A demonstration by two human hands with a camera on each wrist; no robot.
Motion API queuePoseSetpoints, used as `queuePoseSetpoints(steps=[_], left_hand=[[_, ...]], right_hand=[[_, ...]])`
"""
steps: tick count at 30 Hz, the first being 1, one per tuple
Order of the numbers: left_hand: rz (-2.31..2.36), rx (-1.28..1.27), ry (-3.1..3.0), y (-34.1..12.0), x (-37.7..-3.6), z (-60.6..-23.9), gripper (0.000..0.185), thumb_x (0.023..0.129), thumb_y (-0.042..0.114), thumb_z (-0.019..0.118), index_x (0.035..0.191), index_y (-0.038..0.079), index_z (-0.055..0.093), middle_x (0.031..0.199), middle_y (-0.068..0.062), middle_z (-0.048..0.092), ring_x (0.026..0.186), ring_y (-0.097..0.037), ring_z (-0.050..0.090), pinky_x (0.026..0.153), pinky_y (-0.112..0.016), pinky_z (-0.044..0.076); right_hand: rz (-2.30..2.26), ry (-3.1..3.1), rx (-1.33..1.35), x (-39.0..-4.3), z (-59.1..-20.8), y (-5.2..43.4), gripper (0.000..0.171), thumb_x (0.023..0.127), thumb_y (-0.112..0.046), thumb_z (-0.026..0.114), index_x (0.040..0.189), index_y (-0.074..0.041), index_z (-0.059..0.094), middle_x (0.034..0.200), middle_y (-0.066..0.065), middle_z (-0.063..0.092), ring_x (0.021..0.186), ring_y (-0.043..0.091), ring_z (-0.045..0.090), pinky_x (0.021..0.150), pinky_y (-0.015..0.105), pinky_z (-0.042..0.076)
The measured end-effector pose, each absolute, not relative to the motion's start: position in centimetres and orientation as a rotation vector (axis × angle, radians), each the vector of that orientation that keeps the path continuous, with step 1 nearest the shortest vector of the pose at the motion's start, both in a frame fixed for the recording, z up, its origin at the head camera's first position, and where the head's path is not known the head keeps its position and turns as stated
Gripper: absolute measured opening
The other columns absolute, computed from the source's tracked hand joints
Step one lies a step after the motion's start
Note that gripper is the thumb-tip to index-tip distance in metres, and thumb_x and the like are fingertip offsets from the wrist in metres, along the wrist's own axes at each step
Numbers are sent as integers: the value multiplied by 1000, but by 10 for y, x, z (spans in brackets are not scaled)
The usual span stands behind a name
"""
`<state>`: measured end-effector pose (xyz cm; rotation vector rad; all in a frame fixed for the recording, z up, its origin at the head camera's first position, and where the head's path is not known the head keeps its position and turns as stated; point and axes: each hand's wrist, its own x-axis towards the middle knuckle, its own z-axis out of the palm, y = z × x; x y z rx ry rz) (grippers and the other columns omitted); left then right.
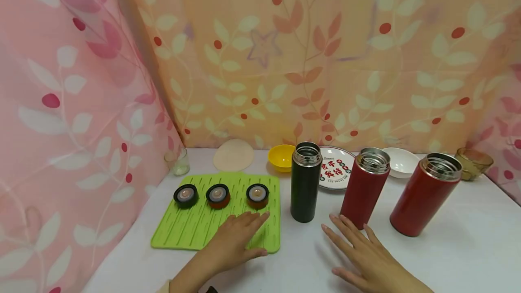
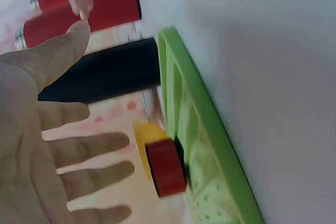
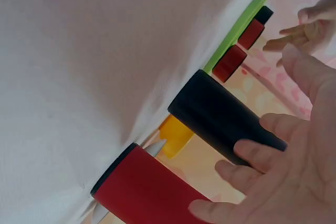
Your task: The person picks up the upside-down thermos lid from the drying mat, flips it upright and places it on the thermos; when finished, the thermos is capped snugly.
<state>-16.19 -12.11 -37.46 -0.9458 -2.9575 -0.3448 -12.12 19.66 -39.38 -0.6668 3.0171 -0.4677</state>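
Both hands are spread with nothing in them. My left hand [image 1: 236, 241] hovers over the right part of a green drying mat [image 1: 179, 234], fingers straight. Three bottle lids lie in a row on that mat: a black lid [image 1: 186, 196] at the left, a red lid [image 1: 218, 196] in the middle and another red lid [image 1: 258, 196] just beyond my left fingertips. My right hand [image 1: 364, 257] is in front of the lidless red bottle [image 1: 364, 189], fingertips overlapping its base in the head view. Left of it stands an uncapped black bottle [image 1: 305, 189]; farther right, a second uncapped red bottle [image 1: 425, 196].
Along the back stand a small clear glass [image 1: 177, 163], a round cream disc [image 1: 234, 155], a yellow bowl [image 1: 281, 159], a printed plate [image 1: 334, 183], a white bowl [image 1: 403, 162] and an amber glass bowl [image 1: 472, 164]. A patterned curtain [image 1: 264, 80] hangs behind them.
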Motion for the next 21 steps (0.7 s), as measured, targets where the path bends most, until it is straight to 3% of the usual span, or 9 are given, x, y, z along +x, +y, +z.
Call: queuePoseSetpoints(steps=[5, 9, 13, 21], left_hand=[[-547, -795, -2825, -141, -176, -373, 57, 81, 34, 68, 131, 12, 51, 119, -6, 61, 109, -23, 57, 89, -42, 49], [-641, -572, -2706, -166, -188, -376, 58, 76, 21, 74, 128, 9, 52, 122, -9, 59, 114, -27, 55, 90, -43, 49], [-568, -404, -2630, -194, -200, -383, 71, 71, 16, 79, 133, 7, 47, 127, -15, 53, 117, -32, 50, 87, -47, 49], [-681, -143, -2757, -246, -224, -401, 86, 77, 20, 74, 143, -3, 22, 139, -32, 28, 126, -47, 32, 92, -60, 40]], right_hand=[[-537, 3014, -771, -125, -392, 191, 58, 80, -56, 59, 131, -31, 50, 131, -11, 52, 126, 21, 45, 103, 66, 22], [-488, 3063, -891, -130, -391, 186, 49, 81, -50, 62, 125, -29, 57, 118, -14, 59, 108, 12, 55, 95, 49, 45], [-426, 3109, -1025, -135, -392, 184, 45, 81, -41, 66, 123, -25, 59, 112, -11, 63, 99, 10, 58, 80, 36, 55], [-436, 3111, -1179, -144, -395, 180, 36, 82, -32, 67, 117, -22, 63, 102, -11, 65, 92, 9, 61, 74, 34, 56]])
